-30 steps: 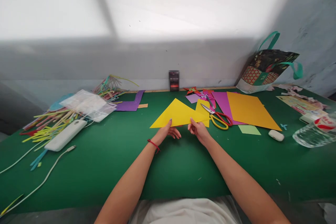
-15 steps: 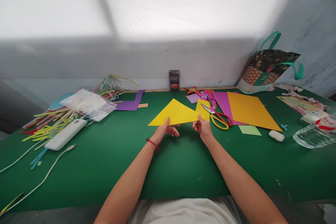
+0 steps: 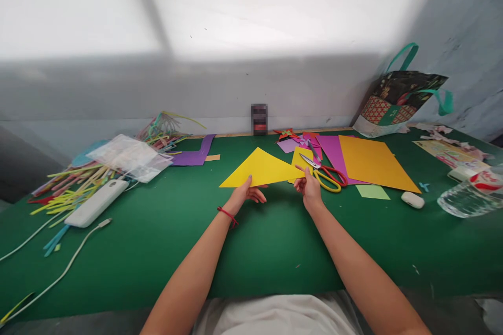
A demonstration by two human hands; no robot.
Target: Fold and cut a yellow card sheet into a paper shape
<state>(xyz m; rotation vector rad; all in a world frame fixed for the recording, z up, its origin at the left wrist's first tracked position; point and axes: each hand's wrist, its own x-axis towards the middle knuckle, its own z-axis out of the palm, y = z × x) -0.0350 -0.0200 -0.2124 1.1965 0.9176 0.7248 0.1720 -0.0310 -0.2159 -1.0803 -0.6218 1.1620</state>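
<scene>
Bright yellow paper triangle (image 3: 259,168), smooth and broad, held between two bare hands over the centre of a green tabletop (image 3: 271,251), its peak pointing away from the person. The right hand (image 3: 310,188) pinches the narrow right corner between thumb and fingers; the left hand (image 3: 244,197) grips the lower edge, thumb on top, the other fingers loosely spread beneath. Whether the paper is one layer or folded cannot be told. The likeliest harm is a crease or tear at the pinched corner, caused by an uneven pull; so light a left hold could also let the sheet slip or twist. Just beyond the right hand, steel scissors (image 3: 317,166) with one red and one yellow handle lie partly on a smaller yellow paper piece (image 3: 301,155); drifting that way, the corner could catch on the blades. Further right, a large orange sheet (image 3: 375,162) overlaps a magenta sheet (image 3: 333,152), and a clear plastic water bottle (image 3: 463,198), if leaking, could wet loose paper.
</scene>
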